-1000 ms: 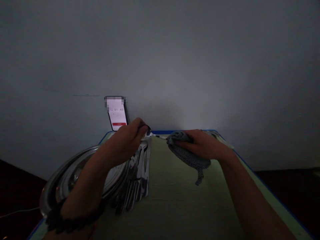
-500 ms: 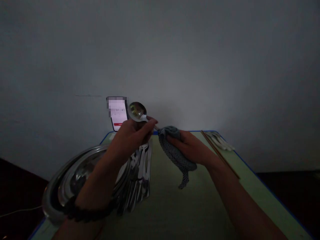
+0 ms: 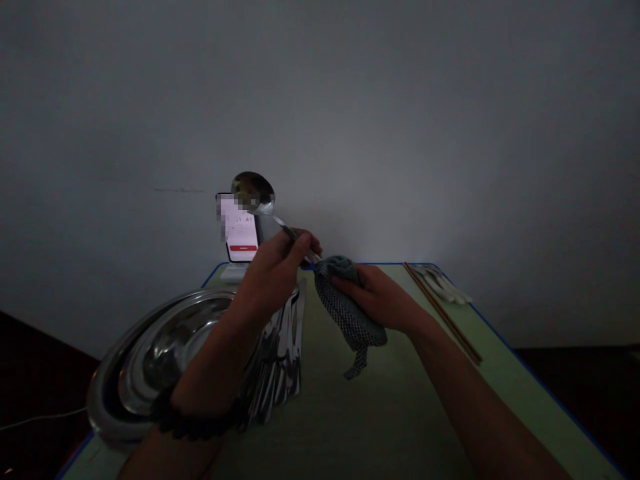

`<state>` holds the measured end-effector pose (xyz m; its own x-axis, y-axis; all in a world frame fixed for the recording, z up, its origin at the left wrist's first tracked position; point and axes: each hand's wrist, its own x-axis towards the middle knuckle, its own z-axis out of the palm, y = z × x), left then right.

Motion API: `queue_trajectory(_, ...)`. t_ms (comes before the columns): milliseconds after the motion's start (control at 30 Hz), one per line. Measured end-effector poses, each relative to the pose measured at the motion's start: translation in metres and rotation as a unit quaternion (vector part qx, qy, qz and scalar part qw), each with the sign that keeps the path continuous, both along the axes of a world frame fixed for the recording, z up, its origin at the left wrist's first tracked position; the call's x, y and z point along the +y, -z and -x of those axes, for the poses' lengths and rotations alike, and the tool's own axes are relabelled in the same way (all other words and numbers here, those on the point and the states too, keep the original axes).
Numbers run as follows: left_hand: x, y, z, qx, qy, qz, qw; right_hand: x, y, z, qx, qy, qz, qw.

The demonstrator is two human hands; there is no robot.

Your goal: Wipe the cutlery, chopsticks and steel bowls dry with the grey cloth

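Well, nested shiny metal bowls (image 3: pixel 167 343) sit at the left of your surface (image 3: pixel 345 413), with a cluster of metal cutlery (image 3: pixel 280 353) just right of them. Above the far left, your spoon (image 3: pixel 260 190) shows a broad, rounded, mirror-like head with dark reflections, its handle slanting down rightward. Your left hand (image 3: pixel 281 267) has its fingers wrapped around that handle; your right hand (image 3: pixel 385 293) has its fingers bunched on the grey checked cloth (image 3: pixel 345 303), touching the handle's lower end. Farther right lie brown chopsticks (image 3: pixel 443 313).

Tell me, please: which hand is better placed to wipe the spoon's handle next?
Probably the right hand: it holds the cloth at the lower end of the spoon, while the left hand grips the handle.
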<state>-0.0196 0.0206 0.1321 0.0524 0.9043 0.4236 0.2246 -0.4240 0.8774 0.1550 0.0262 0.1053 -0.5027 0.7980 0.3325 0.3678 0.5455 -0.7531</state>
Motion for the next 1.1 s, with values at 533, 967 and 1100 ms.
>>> queue_trajectory(533,-0.02,-0.022,0.003,0.179,0.035,0.087,0.979,0.022,0.015,-0.007,0.542,-0.069,0.361,0.756)
queue_trajectory(967,-0.024,-0.015,-0.005,0.358,0.046,0.103,0.927,0.015,0.014,0.013,0.517,-0.01,0.334,0.788)
queue_trajectory(1100,-0.018,-0.005,-0.008,0.4,0.059,0.07,0.912,0.017,0.021,0.02,0.481,0.033,0.325,0.814)
